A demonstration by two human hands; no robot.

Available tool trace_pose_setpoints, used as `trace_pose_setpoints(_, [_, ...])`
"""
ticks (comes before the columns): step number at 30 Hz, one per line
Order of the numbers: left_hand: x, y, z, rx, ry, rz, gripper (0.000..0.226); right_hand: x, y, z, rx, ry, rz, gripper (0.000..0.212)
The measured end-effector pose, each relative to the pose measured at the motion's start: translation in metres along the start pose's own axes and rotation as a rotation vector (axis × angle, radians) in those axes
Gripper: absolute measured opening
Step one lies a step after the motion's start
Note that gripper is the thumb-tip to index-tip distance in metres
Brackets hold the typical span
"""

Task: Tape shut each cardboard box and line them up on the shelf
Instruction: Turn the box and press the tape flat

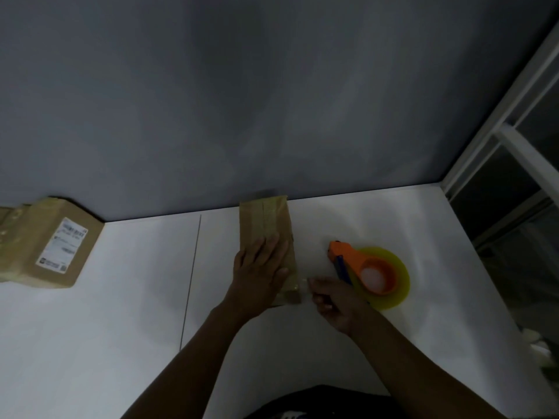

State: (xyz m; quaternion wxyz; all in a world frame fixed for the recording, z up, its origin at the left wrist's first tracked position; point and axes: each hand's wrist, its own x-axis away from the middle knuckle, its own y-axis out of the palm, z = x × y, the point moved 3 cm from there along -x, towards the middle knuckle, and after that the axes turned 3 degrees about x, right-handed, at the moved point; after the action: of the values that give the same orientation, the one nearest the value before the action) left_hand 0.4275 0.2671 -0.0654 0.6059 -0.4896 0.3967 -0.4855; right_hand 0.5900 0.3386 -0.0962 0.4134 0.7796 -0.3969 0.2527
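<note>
A narrow brown cardboard box [266, 220] lies on the white table, its far end against the grey wall, with tape running down its top. My left hand [260, 267] rests flat on the box's near half, fingers straight. My right hand [328, 297] sits at the box's near right corner, its fingertips pinching a clear strip of tape [298, 287] that sticks to that corner. An orange tape dispenser [367, 272] with a yellowish roll lies on the table just right of my right hand. A second, larger taped box [45, 246] with a white label lies at the far left.
The white table [121, 313] has a thin seam running left of the narrow box. A grey wall stands behind it. A white-framed glass window [508, 176] borders the table's right edge.
</note>
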Motion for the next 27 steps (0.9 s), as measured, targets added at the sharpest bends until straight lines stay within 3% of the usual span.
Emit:
trace_pose_setpoints(10, [-0.003,0.006,0.005,-0.008,-0.046,-0.011,0.056,-0.003,0.013,0.008,-0.041,0.028,0.094,0.022])
trace_pose_setpoints(13, [-0.004,0.007,0.005,-0.027,-0.074,-0.019,0.057,0.000,0.015,0.011,0.046,0.021,0.143,0.019])
trace_pose_setpoints(17, [-0.004,0.008,0.007,-0.021,-0.091,-0.020,0.059,0.002,0.010,0.023,0.212,0.111,0.152,0.039])
trace_pose_setpoints(19, [-0.007,0.003,0.009,0.015,-0.076,-0.011,0.065,-0.003,0.006,0.022,0.306,0.129,0.174,0.037])
trace_pose_setpoints(21, [-0.008,-0.004,0.010,0.200,-0.075,0.008,0.073,-0.009,0.000,0.016,0.557,0.016,0.262,0.021])
trace_pose_setpoints(23, [-0.002,-0.019,0.009,0.471,-0.134,0.110,0.066,-0.008,-0.002,0.006,0.758,-0.284,0.354,0.016])
trace_pose_setpoints(25, [0.012,-0.028,0.002,0.498,-0.182,0.244,0.053,0.008,0.004,-0.007,0.812,-0.657,0.327,0.017])
trace_pose_setpoints(27, [0.031,-0.025,-0.002,0.412,-0.179,0.309,0.046,0.026,0.014,-0.020,0.925,-0.896,0.248,0.010])
